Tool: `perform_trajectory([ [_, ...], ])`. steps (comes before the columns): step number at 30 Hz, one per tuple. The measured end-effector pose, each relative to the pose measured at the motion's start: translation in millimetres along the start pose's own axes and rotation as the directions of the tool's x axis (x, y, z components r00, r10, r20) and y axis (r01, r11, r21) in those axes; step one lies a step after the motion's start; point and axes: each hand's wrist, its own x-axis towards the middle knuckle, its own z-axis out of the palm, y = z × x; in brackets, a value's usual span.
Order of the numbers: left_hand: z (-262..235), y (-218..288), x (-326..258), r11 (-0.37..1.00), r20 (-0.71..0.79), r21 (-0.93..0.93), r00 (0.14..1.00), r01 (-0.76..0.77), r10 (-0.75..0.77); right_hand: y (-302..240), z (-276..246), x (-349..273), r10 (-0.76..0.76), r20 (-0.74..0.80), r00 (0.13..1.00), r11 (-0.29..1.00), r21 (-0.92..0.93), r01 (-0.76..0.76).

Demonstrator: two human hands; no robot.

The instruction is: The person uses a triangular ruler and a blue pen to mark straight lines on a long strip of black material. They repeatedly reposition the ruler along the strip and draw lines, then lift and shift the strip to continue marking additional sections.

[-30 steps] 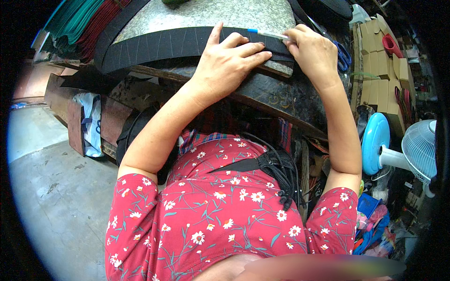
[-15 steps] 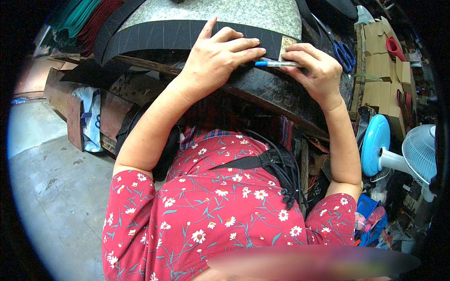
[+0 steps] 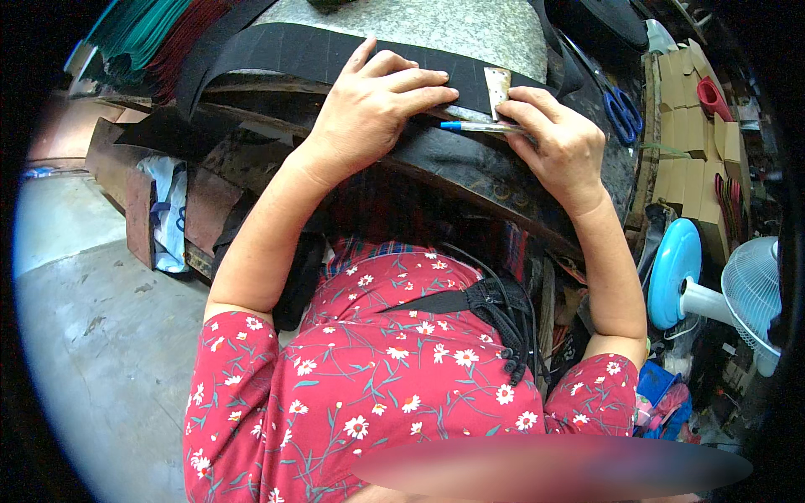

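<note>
Cluttered workshop bench, both hands busy at the top centre of the frame.

A speckled stone slab (image 3: 470, 29) tops the bench, a long black strip (image 3: 277, 52) curving across it; the left hand (image 3: 377, 105) lies flat on the strip, fingers spread, gripping nothing. Just right of it, the right hand (image 3: 558, 138) is closed around a blue-capped pen (image 3: 478, 127) (tip pointing left), beside a small metal ruler (image 3: 497, 86). Blue-handled scissors (image 3: 619, 105) lie at upper right; a blue fan (image 3: 683, 277) stands at right.
</note>
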Motion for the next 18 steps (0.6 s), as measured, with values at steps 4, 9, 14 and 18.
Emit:
perform_trajectory([
  [4, -0.2, 5.8, 0.9, 0.999, -0.020, -0.025, 0.999, 0.029, -0.029, -2.1, -0.3, 3.0, -0.012, -0.039, 0.999, 1.000, 0.008, 0.013],
  [9, -4.0, 7.2, 8.0, 0.999, -0.017, -0.040, 1.000, 0.011, -0.011, 0.1, -13.3, 11.4, -0.103, -0.065, 0.993, 0.993, -0.056, 0.099],
  [14, -6.1, 8.4, 15.9, 0.997, 0.032, -0.080, 0.999, 0.017, -0.014, 4.4, -33.0, 26.9, -0.199, -0.014, 0.980, 0.964, -0.182, 0.194],
  [18, -4.7, 6.1, 18.2, 0.992, -0.007, -0.125, 1.000, -0.007, 0.006, 4.9, -40.9, 44.4, -0.299, 0.075, 0.951, 0.911, -0.276, 0.308],
])
